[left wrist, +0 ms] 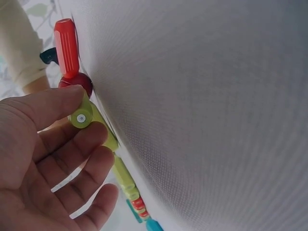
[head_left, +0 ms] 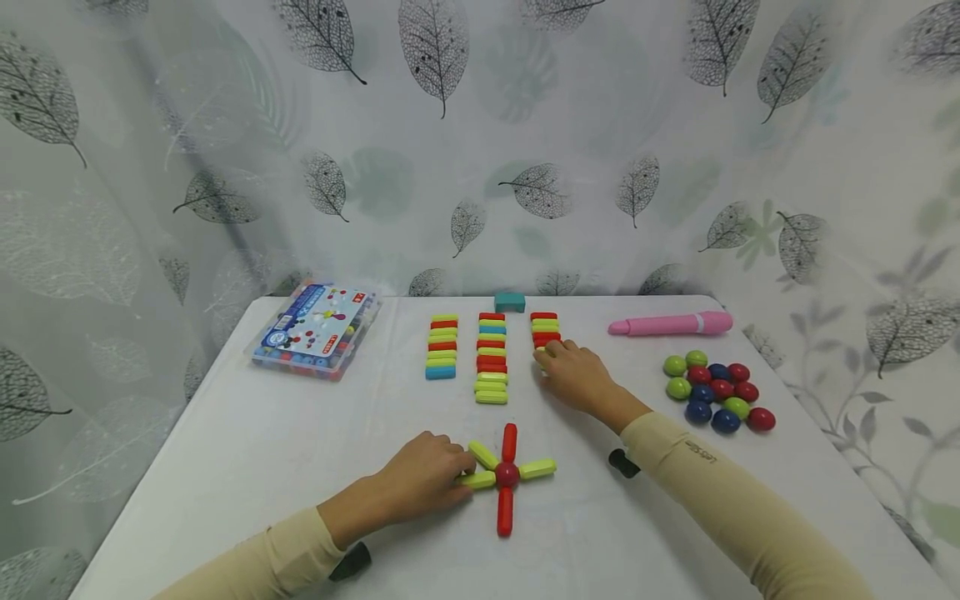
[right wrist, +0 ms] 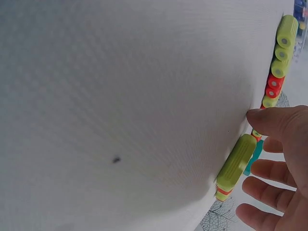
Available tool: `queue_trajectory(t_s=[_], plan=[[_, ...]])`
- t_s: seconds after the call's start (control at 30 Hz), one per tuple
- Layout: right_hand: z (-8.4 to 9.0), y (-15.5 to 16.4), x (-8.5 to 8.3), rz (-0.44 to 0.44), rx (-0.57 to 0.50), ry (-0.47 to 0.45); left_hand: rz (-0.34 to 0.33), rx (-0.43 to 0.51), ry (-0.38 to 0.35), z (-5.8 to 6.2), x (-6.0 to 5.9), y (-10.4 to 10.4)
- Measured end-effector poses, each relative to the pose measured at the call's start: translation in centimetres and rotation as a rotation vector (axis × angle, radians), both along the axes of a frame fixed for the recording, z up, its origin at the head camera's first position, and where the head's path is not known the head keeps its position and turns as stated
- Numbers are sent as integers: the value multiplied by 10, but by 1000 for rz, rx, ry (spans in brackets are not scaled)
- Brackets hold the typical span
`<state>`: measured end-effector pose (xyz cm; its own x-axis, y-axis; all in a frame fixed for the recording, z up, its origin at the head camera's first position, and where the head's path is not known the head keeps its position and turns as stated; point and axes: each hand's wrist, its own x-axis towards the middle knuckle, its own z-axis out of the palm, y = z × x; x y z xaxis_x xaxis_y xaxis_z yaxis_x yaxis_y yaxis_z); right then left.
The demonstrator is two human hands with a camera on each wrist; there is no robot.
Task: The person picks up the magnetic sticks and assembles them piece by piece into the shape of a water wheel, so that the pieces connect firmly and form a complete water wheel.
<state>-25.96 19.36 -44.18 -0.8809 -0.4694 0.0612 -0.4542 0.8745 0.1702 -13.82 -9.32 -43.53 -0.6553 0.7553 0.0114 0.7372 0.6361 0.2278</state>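
My left hand pinches a yellow-green magnetic rod between thumb and index finger; its round metal-dotted end faces the left wrist view. That rod joins a red ball, from which two red rods and two more yellow-green rods spread out on the table. Farther back, my right hand is at the near end of the right-hand column of rods. In the right wrist view, a yellow-green rod lies beside its loosely bent, spread fingers, with the thumb apart from it.
Two more columns of coloured rods, a left one and a middle one, lie near a teal block. A clear case sits back left. At right are a pink pen-shaped thing and several coloured balls.
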Motion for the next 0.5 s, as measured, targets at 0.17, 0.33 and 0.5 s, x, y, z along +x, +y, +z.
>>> queue_trajectory(t_s=[0.17, 0.33, 0.5], plan=[[0, -1, 1, 4, 6, 1, 0, -1, 1, 0, 0, -1], [0, 1, 1, 20, 13, 8, -1, 2, -2, 0, -1, -1], [-1, 2, -1, 24, 63, 0, -5, 7, 2, -1, 0, -1]])
